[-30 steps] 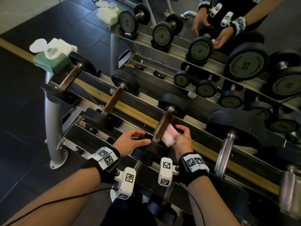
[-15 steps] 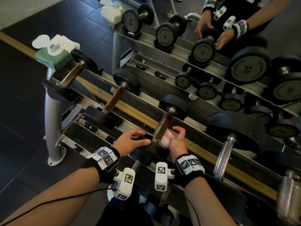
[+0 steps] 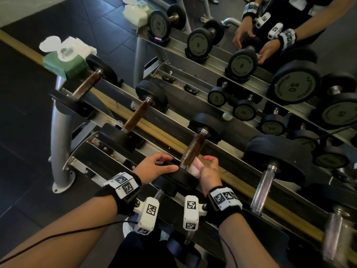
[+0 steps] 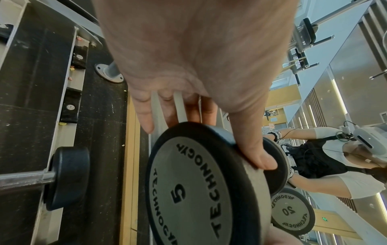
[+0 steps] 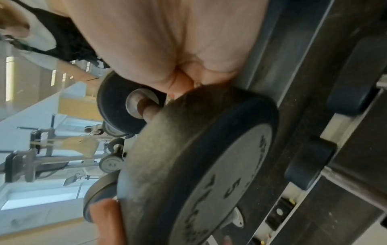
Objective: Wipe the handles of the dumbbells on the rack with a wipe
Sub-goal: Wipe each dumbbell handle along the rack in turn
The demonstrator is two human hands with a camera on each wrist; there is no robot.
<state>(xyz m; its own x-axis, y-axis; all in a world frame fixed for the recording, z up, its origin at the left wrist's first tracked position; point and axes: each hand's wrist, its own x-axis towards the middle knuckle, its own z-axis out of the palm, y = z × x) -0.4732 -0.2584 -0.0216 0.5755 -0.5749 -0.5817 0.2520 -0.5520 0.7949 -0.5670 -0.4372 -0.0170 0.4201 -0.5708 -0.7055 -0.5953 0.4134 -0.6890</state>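
the wipe (image 3: 194, 168) is bunched against the near end of the brown handle (image 3: 194, 149), pinched there by the right hand (image 3: 209, 172). left hand (image 3: 154, 167) curls over the near weight (image 4: 201, 185), on the rack (image 3: 173, 120). neighbouring dumbbells stand well apart.

A gym: racked dumbbells (image 3: 195, 144), wall mirror (image 3: 270, 26).
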